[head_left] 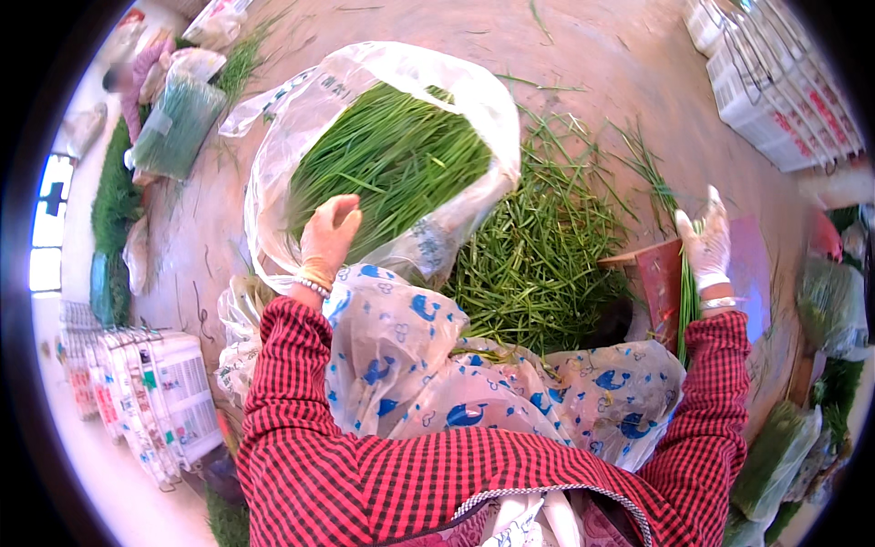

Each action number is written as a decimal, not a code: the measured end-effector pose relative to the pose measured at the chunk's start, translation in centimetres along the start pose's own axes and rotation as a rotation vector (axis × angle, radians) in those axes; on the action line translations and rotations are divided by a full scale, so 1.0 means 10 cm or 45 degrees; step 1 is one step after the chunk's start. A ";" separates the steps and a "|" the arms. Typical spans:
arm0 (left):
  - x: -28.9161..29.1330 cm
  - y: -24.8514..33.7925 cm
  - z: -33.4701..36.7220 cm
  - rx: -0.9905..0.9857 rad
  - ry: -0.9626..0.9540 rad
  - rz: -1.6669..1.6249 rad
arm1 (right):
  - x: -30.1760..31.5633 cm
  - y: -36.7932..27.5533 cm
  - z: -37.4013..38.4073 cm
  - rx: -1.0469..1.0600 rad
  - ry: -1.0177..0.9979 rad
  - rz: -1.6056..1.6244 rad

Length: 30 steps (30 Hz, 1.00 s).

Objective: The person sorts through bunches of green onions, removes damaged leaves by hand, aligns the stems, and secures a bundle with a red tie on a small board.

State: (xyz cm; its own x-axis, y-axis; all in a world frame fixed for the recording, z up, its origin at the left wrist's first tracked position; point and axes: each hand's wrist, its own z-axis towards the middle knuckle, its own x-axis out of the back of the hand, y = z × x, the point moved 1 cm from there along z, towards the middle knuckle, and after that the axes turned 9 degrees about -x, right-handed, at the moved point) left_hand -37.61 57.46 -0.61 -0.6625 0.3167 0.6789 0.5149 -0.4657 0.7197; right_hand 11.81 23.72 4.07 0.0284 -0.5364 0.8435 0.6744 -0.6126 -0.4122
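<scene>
Hands [330, 235] [705, 246], left half-curled beside bagged stalks [392, 150], right spread against long stems [686, 310]

I can read no words: the print [337, 88] on my bag [501, 128] is blurred, and the red marks [825, 108] on the crates [761, 118] are too small.

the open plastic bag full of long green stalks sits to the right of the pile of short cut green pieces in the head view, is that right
Not quite: the head view shows the open plastic bag to the left of the pile of short cut green pieces, not to the right. The bag is indeed full of long green stalks.
</scene>
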 end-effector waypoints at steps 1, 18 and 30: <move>0.04 -0.15 -0.09 0.066 0.055 0.072 | -0.13 -0.39 0.07 0.203 -0.003 0.125; -0.72 0.07 0.73 -0.549 -0.093 -0.051 | -2.10 -2.93 1.43 -0.194 -0.675 0.133; -1.32 0.19 0.73 -0.454 -0.315 0.142 | -2.44 -2.65 0.96 0.612 -0.742 -0.452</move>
State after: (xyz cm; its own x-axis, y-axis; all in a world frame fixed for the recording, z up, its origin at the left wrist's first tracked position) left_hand -23.91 58.46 -7.18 -0.4411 0.4160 0.7952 0.3277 -0.7502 0.5742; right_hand 0.33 58.64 -2.23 0.0425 0.1088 0.9932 0.9530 -0.3030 -0.0076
